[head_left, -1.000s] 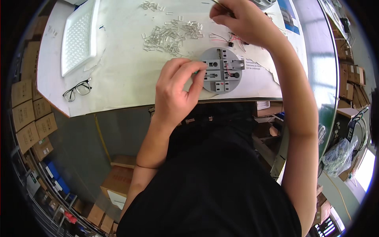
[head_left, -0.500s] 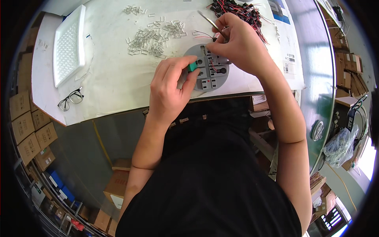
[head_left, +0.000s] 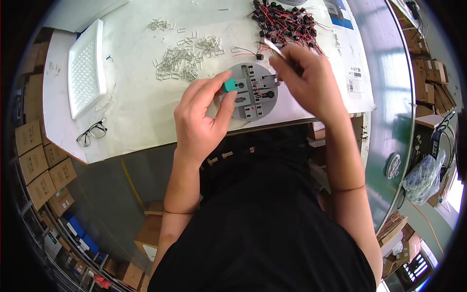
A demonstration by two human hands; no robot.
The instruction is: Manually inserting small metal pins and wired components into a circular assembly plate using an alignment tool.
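My left hand [head_left: 202,114] pinches a small green block [head_left: 229,85] between thumb and forefinger, at the left edge of a round grey plastic base [head_left: 256,111]. The base lies on the table and has slots, raised parts and a small black round component [head_left: 269,94] with red wire on its right half. My right hand [head_left: 314,80] is at the upper right of the base, its fingers closed around a slim metal tool [head_left: 273,46] that points up and left. Part of that tool is hidden in the hand. Just left of it lies a loose black wired component [head_left: 260,57].
Black components with red and black wires [head_left: 284,24] form a pile at the back right. Several small U-shaped pieces [head_left: 182,61] lie scattered left of centre. A white dimpled tray [head_left: 87,68] and eyeglasses [head_left: 92,134] are at the left. The table's front edge runs close below the base.
My right hand has drawn away from the base to the right and down, still with the metal tool. My left hand keeps the green block. The whole view has shifted slightly.
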